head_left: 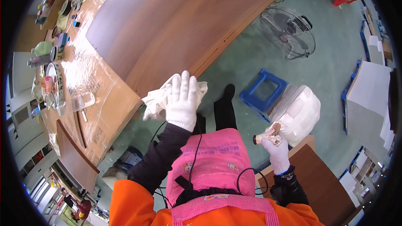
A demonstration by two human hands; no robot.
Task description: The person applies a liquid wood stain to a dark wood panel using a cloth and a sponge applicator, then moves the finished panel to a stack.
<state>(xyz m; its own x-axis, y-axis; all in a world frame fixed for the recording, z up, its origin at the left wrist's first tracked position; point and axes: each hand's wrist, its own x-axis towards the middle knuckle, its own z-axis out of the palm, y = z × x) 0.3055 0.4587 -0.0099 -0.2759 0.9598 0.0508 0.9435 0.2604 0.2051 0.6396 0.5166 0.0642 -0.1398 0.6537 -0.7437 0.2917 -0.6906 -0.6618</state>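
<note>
Left hand [182, 100] flat, fingers spread, pressing white cloth [155, 100] near board edge [134, 84]; right hand [274, 144] gripping small tool [263, 137].

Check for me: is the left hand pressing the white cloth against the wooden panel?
Yes, the gloved left hand lies flat on the white cloth, spread open at the edge of the wooden panel.

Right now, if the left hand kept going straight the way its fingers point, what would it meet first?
The left hand, gloved and pressing a white cloth, points up-picture at the large wooden panel. The cloth's edge comes first, then the panel's brown face just beyond it. Depth is unclear, so the hand may already be resting on it.
</note>
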